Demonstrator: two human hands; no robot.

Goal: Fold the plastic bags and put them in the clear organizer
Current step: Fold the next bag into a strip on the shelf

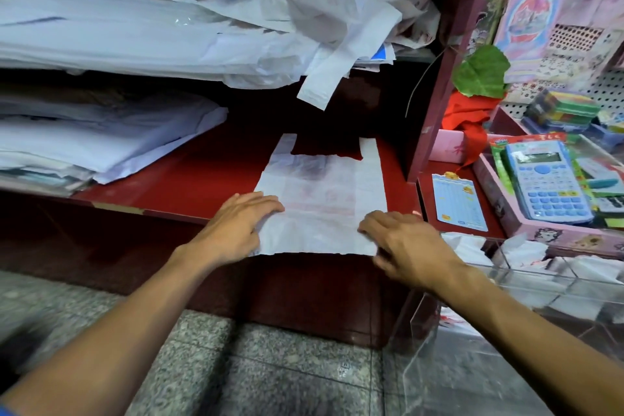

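bag position: thin white plastic carrier bag [320, 203] is lying flat on the red shelf [189, 179], handles pointing away, its near edge hanging over the shelf's front lip.
left hand: left hand [241, 223] is pressing palm-down on the bag's near-left corner, fingers fairly straight, not visibly gripping.
right hand: right hand [405, 243] is resting on the near-right corner; fingers look slightly bent, thumb seeming to catch the edge, but pinch or press cannot be told for sure.
risk, slip: film looks slick and light, so the overhanging edge is likely sliding off the shelf if either hand lifts early.
risk, crease: uneven pull between corners is probably skewing the fold.
risk, overhead: loose heap of crumpled white bags [337, 20] on the upper shelf is dangling one handle strip down near the work area; it could be snagging or tumbling down.
organizer: clear acrylic organizer [506, 284] is sitting at lower right, just beside the right hand; white bags [526, 250] are already lying inside, count unclear.
other containers: pink tray [513, 213] is holding a blue calculator [547, 179].
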